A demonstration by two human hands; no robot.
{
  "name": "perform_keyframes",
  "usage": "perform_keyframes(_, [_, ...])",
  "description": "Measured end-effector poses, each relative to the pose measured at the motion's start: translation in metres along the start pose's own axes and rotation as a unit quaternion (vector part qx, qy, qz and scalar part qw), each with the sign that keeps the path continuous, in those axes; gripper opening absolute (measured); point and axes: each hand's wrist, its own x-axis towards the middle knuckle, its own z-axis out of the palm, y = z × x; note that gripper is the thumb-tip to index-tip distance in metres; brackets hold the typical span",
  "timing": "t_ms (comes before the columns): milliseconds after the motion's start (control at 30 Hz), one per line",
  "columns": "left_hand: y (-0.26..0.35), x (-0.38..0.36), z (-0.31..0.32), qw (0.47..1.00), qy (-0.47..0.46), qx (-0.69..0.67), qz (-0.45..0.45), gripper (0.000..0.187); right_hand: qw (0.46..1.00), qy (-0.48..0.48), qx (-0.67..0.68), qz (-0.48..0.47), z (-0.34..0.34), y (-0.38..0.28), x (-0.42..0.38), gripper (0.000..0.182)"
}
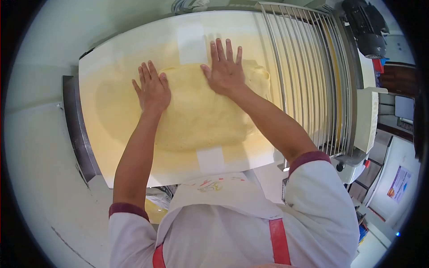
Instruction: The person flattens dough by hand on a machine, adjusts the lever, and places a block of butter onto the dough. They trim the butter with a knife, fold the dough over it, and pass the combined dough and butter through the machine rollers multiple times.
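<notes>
A thick, pale yellow slab of dough lies on the white conveyor belt of a dough sheeter. My left hand is flat with its fingers stretched out, at the dough's left edge, partly over the belt. Across the dough's far edge, toward the right, rests my right hand, palm down and fingers spread. Neither hand grips anything. To the right of my right hand, the dough's end looks uneven and folded. My right forearm hides part of its right side.
A metal bar guard covers the belt's right part, beside the sheeter's rollers. Behind it sits a black motor. A metal end plate borders the belt on the left. Below the near edge, a plastic bag shows partly.
</notes>
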Motion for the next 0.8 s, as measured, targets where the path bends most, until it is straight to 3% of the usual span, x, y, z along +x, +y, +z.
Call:
perform_keyframes(67, [0.002,0.001,-0.007,1.0,-0.006,0.003,-0.005,0.06,0.999,0.023,0.032,-0.022,0.008,-0.008,0.009,0.075])
perform_keyframes(167, [-0.006,0.002,-0.003,0.97,0.066,-0.233,-0.015,0.059,0.996,0.045,0.06,-0.048,0.01,0.0,0.016,0.074])
perform_keyframes(267, [0.053,-0.017,0.006,0.938,0.096,-0.227,0.246,0.057,0.995,0.047,0.066,-0.055,0.009,0.012,0.011,0.073])
perform_keyframes(300, [0.084,-0.028,0.01,0.929,0.083,-0.225,0.281,0.06,0.996,0.062,0.041,-0.045,-0.002,0.026,0.005,0.072])
perform_keyframes(333, [0.109,-0.046,0.008,0.94,0.017,-0.197,0.277,0.063,0.997,0.069,0.017,-0.036,-0.008,0.043,-0.005,0.071])
perform_keyframes(433, [0.139,-0.056,0.01,0.962,-0.022,-0.043,0.268,0.063,0.999,0.027,-0.026,0.032,0.0,0.091,-0.037,0.068])
perform_keyframes(467, [0.145,-0.053,0.011,0.966,-0.016,-0.032,0.257,0.064,0.999,0.038,-0.009,0.015,0.004,0.098,-0.03,0.067])
perform_keyframes(667, [0.152,-0.051,0.015,0.971,0.001,-0.012,0.241,0.065,0.996,0.065,0.056,-0.029,0.014,0.102,-0.017,0.067])
perform_keyframes(767, [0.141,-0.053,0.013,0.964,-0.035,-0.051,0.26,0.066,0.988,0.084,0.121,0.035,0.008,0.09,-0.041,0.069])
perform_keyframes(800, [0.139,-0.059,0.009,0.958,-0.023,-0.073,0.275,0.067,0.99,0.08,0.115,0.012,0.002,0.084,-0.064,0.07])
